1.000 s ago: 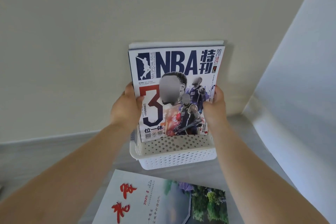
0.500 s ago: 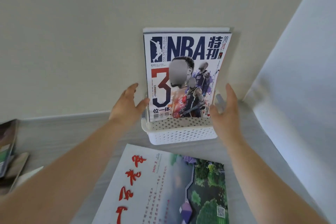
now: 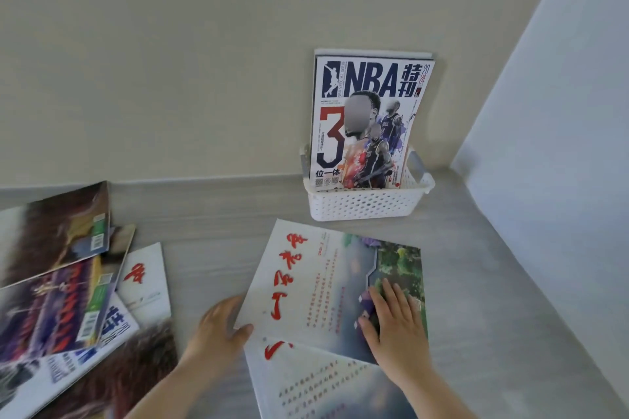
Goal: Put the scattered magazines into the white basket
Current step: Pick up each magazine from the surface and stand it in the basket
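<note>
Currently, in the head view, the left hand (image 3: 218, 333) grips the left edge of a pale paper magazine with red brush lettering (image 3: 316, 282), thumb on its cover, while the right hand (image 3: 394, 320) presses flat on that cover with straight fingers. This magazine lies on the grey wood-grain surface (image 3: 221, 214) near the white perforated plastic basket (image 3: 364, 206), which holds an upright NBA magazine (image 3: 367, 112). A loose pile of magazines (image 3: 68, 282) lies well apart at left.

NBA magazine (image 3: 367, 119) upright in white basket (image 3: 364, 204); red-titled magazine (image 3: 316, 286) flat before it.
</note>
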`<state>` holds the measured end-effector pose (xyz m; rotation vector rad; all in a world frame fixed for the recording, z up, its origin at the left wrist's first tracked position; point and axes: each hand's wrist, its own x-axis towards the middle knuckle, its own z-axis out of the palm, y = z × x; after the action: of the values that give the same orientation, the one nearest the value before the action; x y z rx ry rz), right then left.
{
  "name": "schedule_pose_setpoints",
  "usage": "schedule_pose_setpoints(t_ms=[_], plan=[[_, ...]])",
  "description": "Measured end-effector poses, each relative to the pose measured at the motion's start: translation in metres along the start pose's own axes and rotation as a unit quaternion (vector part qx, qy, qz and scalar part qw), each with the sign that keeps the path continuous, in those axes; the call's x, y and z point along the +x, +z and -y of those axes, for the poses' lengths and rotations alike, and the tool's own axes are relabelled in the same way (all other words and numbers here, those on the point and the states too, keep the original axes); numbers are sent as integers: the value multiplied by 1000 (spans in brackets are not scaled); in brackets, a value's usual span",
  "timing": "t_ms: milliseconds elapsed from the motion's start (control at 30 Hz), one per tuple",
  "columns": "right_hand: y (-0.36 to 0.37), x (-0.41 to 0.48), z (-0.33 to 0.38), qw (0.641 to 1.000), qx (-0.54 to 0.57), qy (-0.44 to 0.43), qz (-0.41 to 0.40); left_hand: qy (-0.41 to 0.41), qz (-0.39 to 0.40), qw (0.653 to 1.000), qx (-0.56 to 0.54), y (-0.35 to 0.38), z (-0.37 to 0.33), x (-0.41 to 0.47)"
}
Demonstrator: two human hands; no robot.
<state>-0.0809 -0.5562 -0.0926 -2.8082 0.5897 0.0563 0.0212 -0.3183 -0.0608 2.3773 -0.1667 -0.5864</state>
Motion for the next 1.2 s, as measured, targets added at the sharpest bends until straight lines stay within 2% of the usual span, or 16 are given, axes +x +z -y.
schedule_pose_setpoints(t_ms=[133, 200, 267, 333, 367, 433, 500, 567, 633, 700, 767, 867, 967, 1100, 1200], plan=[[4, -8, 1, 1000, -26, 2, 3, 7, 33, 999, -33, 0, 2, -14], [5, -12, 1, 999, -35, 3, 10, -16, 33, 993, -111, -1, -2, -16], [4, -15, 0, 999, -39, 7, 18, -49, -13, 978, -202, -4, -6, -12], [2, -16, 1, 999, -29, 11, 25, -99, -60, 942, -314, -10, -11, -11], [1, -16, 2, 999, -24, 13, 28, -118, -60, 912, -387, -13, -14, -12], [0, -18, 3, 999, -17, 15, 31, -153, -22, 840, -519, -13, -22, -14], [0, -22, 5, 999, -18, 18, 33, -178, 17, 812, -556, -10, -30, -17], [0, -25, 6, 999, -18, 24, 39, -183, 51, 823, -535, -4, -36, -20], [-1, -28, 9, 998, -17, 31, 48, -166, 64, 864, -471, -1, -41, -21], [-2, -30, 14, 998, -11, 40, 57, -135, 31, 915, -380, -3, -42, -21], [-5, -33, 20, 997, 6, 45, 67, -98, 6, 937, -336, -6, -43, -22], [-18, -35, 27, 993, 85, 58, 57, -19, 14, 950, -312, -16, -52, -27], [-40, -35, 37, 983, 164, 88, -4, 73, 23, 958, -275, -34, -62, -34], [-70, -31, 43, 962, 243, 112, -44, 184, 16, 950, -254, -71, -74, -41], [-99, -18, 43, 935, 327, 99, -93, 231, 26, 936, -266, -97, -86, -44]])
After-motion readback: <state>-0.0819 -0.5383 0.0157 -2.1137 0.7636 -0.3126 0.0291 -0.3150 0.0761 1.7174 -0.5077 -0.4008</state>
